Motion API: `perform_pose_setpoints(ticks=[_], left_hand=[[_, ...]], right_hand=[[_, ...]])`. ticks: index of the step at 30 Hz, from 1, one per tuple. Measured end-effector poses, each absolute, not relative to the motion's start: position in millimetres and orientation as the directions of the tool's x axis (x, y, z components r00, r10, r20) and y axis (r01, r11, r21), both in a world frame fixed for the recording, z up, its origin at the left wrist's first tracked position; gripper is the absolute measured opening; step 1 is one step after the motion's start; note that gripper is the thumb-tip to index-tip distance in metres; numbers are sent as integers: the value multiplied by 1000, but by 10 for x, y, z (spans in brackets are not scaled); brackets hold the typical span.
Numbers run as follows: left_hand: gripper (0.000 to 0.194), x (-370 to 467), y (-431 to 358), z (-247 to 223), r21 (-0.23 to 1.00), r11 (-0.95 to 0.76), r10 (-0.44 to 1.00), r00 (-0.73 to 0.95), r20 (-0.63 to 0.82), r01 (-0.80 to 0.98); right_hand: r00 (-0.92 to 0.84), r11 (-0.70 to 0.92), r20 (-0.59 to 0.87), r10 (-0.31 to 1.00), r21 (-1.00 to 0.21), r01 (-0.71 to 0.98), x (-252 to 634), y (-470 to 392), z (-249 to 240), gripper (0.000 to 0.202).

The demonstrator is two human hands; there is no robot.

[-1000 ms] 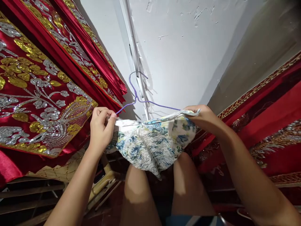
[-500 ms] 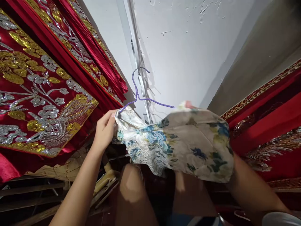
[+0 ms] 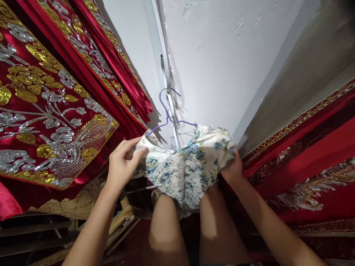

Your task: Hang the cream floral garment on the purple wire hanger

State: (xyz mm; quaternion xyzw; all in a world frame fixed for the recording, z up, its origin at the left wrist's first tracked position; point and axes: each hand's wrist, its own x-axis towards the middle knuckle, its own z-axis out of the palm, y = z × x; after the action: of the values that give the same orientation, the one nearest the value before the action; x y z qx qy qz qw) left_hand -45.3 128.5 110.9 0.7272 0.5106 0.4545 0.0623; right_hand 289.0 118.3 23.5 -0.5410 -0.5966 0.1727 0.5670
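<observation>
A floral blouse (image 3: 181, 166) in white, blue and green hangs on a purple hanger (image 3: 167, 117), whose hook loops over a metal piece at the wall strip. Both ends of the hanger go into the blouse's shoulders. My left hand (image 3: 124, 157) pinches the blouse at its left shoulder, thumb in front. At the right sleeve, my right hand (image 3: 233, 166) is closed on the fabric; its fingers are partly hidden by the cloth and a little blurred.
Red cloth with gold and silver sequins (image 3: 55, 111) hangs at the left. More red decorated fabric (image 3: 305, 177) is at the right. Wooden furniture (image 3: 122, 218) stands low at the left, beside my legs. A white wall (image 3: 216, 74) is ahead.
The right side of the blouse has come down and inward from its stretched-out position, and now sits over the hanger's right arm. My right hand has moved left and shows now.
</observation>
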Motion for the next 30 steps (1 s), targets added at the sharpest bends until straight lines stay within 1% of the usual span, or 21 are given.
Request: perform_pose_setpoints(ticks=[1,3,4,5,7,8,10,12,13,14,15,16,17,18,20,22,24,25,27,28,30], left_hand=[[36,-430,1284,1115,535,-470,788,60,613,702],[34,-378,1305,1163,535,-464,771,24,637,706],[33,-353,1325,1204,544,-462,760,-4,650,700],[31,-330,1349,1253,556,-458,750,-34,661,694],[27,-293,1403,1350,573,-446,731,-89,676,687],[26,-280,1430,1387,577,-437,722,-113,682,690],[29,-270,1475,1412,592,-418,704,-167,691,689],[38,-277,1499,1363,649,-404,684,-258,682,645],[42,-283,1500,1315,687,-393,675,-316,667,611],[47,-286,1492,1260,722,-382,662,-374,650,578],[51,-284,1476,1204,753,-380,657,-417,628,537],[56,-273,1454,1152,782,-388,671,-432,602,488],[61,-248,1428,1110,811,-405,712,-412,569,422],[64,-205,1401,1079,846,-419,773,-359,523,331],[68,-62,1344,1054,914,-390,901,-159,404,111],[70,150,1282,1064,961,-269,960,62,272,-62],[66,386,1196,1086,975,-125,961,224,165,-183],[59,491,1144,1094,970,-61,948,291,130,-235],[39,633,1035,1088,951,24,914,392,104,-309],[34,658,989,1072,946,45,894,436,105,-320],[44,607,941,1017,954,36,865,488,120,-297]], right_hand=[[271,348,447,853,-872,344,2922,1173,259,51],[353,307,321,879,-947,96,2984,1178,374,50],[381,288,262,887,-958,-11,3003,1192,463,47],[403,278,226,887,-957,-77,3010,1207,566,45],[393,293,243,887,-954,-71,2973,1206,783,44],[344,304,272,898,-952,-40,2930,1170,882,45],[203,328,327,923,-944,33,2805,1004,1035,47],[29,364,366,930,-929,64,2662,742,1129,42],[-119,399,390,913,-915,62,2599,603,1159,38],[-415,458,397,819,-887,54,2549,479,1180,38],[-583,487,378,719,-873,34,2512,381,1193,41],[-692,506,347,633,-862,31,2490,317,1196,47],[-727,517,319,608,-854,58,2478,289,1187,55],[-695,524,304,652,-843,123,2475,294,1163,62],[-561,542,306,769,-778,319,2470,370,1062,77],[-480,572,343,808,-651,499,2441,471,896,92],[-461,609,398,793,-520,599,2388,542,697,107],[-449,618,429,784,-472,628,2364,561,598,111],[-398,617,497,772,-431,658,2358,572,430,110],[-360,611,530,768,-438,659,2388,570,370,106],[-260,582,574,776,-495,645,2522,564,311,93]])
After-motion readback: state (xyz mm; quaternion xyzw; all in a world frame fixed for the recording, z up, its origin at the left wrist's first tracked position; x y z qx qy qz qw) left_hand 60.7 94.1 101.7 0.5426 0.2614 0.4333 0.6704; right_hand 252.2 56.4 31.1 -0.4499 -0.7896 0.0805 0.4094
